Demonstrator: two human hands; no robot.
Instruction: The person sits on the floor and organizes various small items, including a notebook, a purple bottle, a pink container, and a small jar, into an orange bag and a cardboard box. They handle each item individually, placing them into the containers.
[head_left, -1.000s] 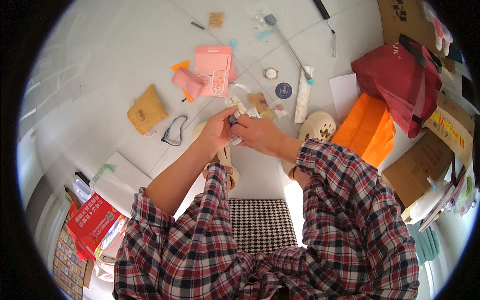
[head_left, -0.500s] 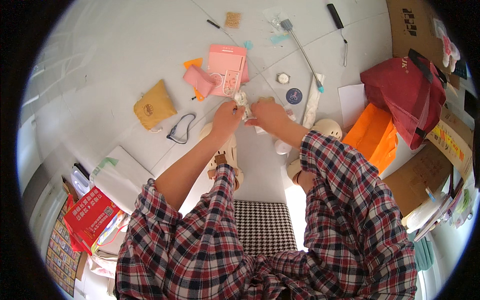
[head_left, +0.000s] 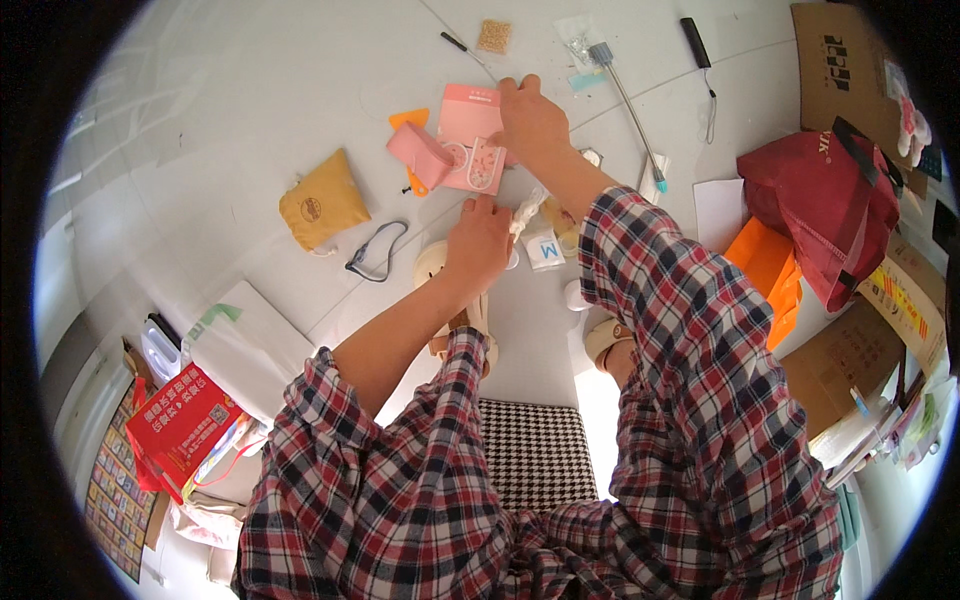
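My left hand (head_left: 479,240) is closed at the front of the pink box, its fingers curled. A crumpled white strip (head_left: 524,215) comes out beside its fingers. Farther forward, my right hand (head_left: 536,122) is over the right edge of the flat pink box (head_left: 468,110), thumb and fingers apart; part of the fingertips is hidden. A patterned pink card (head_left: 486,166) lies on the box's near part. To its left are a folded pink piece (head_left: 418,152) and an orange piece (head_left: 409,118). A small white packet with blue print (head_left: 545,251) is right of my left hand.
A mustard pouch (head_left: 324,203) and a dark looped strap (head_left: 377,252) lie left. Beyond are a small screwdriver (head_left: 454,42), a tan square (head_left: 494,37), and a grey-headed rod (head_left: 628,112). A maroon bag (head_left: 822,200), an orange bag (head_left: 765,270) and cardboard boxes (head_left: 850,355) stand right.
My right hand has moved forward from the white strip to the pink box's right edge, uncovering the white packet. My left hand stays near the strip. The view has shifted slightly.
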